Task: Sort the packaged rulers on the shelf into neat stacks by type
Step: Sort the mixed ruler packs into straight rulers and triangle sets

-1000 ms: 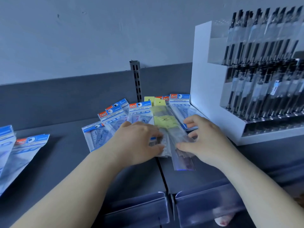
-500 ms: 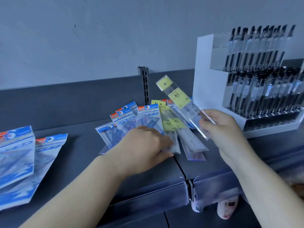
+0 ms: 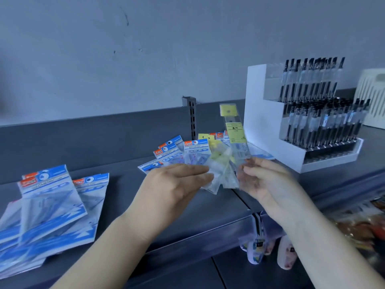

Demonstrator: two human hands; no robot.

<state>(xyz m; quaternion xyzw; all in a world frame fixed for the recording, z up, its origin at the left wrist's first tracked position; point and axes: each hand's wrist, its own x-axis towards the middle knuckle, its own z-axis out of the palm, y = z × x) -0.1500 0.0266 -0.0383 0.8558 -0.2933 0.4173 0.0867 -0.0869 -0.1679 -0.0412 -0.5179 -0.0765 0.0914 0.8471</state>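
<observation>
Right hand point(image 3: 264, 180) pinches a yellow-label straight ruler pack point(image 3: 234, 130) upright at 1 o'clock; left hand point(image 3: 177, 184) holds blurred clear packs point(image 3: 218, 176). Blue geometric packs point(image 3: 177, 151) fan behind on shelf point(image 3: 125, 205); another pile point(image 3: 52, 201) at 9 o'clock.

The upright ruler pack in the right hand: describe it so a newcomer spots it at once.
Find the white pen display on the grey shelf. Just left of it, the right hand holds a narrow clear ruler pack upright. Unlike the blue-headed geometric packs beside it, it carries yellow labels.
</observation>
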